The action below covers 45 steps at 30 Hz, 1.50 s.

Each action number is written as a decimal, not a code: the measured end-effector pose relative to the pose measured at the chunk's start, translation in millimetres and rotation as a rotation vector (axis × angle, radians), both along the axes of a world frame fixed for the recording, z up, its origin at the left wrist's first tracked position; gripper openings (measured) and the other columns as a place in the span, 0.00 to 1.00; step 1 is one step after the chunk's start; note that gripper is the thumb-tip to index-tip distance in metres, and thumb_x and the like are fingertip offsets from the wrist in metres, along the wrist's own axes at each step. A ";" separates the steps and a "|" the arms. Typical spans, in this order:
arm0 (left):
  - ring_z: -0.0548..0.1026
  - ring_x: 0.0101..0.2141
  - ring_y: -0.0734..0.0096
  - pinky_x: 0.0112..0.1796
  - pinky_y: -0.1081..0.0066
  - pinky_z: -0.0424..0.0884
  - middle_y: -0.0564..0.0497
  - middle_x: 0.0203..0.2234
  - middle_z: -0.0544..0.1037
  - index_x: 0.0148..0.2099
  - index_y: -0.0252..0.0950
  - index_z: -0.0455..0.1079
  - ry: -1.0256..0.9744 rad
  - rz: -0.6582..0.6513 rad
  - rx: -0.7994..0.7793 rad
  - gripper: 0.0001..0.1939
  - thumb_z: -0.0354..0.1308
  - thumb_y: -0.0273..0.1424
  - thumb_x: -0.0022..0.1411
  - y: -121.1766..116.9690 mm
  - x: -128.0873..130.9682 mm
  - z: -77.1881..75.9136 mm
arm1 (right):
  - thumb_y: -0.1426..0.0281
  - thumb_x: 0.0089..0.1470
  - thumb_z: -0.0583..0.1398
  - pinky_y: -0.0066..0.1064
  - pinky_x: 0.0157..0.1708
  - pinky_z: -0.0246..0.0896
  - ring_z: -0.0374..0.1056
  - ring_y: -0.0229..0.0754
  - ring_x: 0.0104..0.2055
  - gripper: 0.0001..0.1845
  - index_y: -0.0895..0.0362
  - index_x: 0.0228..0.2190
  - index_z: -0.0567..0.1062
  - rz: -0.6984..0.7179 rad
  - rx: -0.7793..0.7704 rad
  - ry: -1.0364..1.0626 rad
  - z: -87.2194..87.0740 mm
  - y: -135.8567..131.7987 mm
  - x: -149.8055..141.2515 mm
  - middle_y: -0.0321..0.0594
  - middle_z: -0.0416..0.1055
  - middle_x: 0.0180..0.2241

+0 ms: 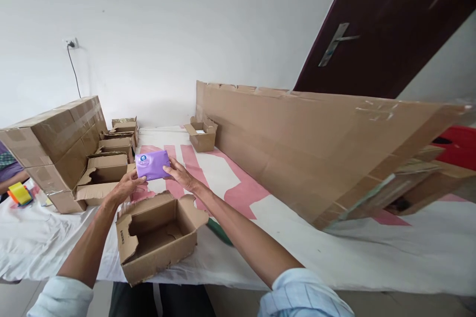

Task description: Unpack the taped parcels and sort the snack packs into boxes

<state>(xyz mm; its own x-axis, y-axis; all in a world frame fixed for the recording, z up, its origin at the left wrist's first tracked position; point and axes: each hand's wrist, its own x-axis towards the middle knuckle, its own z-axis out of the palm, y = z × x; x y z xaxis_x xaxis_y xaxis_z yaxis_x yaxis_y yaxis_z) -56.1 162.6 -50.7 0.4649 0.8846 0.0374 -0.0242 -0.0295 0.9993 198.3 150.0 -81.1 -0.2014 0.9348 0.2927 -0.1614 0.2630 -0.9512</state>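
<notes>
Between my two hands is a purple soft pack with a blue round logo; it looks like a pack of tissues. My left hand grips its lower left corner, thumb on the front. Its right edge is pinched by my right hand. Just below and nearer to me stands an open cardboard box, flaps spread and nothing visible inside. Part of a dark green object shows beside that box, mostly hidden behind my right forearm.
At left, a row of open cardboard boxes runs beside stacked sealed cartons. A tape roll lies near another person's arm. A small open box stands by the long cardboard panel on the right. White-and-pink cloth covers the table.
</notes>
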 end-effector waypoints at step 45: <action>0.83 0.53 0.47 0.49 0.59 0.85 0.47 0.47 0.88 0.49 0.42 0.78 -0.102 0.723 0.060 0.33 0.81 0.30 0.38 -134.4 -166.4 5.7 | 0.67 0.63 0.67 0.53 0.59 0.68 0.73 0.59 0.56 0.15 0.50 0.51 0.84 -0.124 0.272 -0.849 0.8 -121.5 0.5 0.49 0.80 0.51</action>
<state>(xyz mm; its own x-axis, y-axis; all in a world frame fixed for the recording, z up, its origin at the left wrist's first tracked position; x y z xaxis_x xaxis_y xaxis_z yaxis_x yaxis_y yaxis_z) -222.5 28.2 -45.0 -0.2427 0.9642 0.1069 -0.0710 -0.1276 0.9893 198.8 28.5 -80.2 -0.3531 0.8843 0.3054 0.6116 0.4652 -0.6400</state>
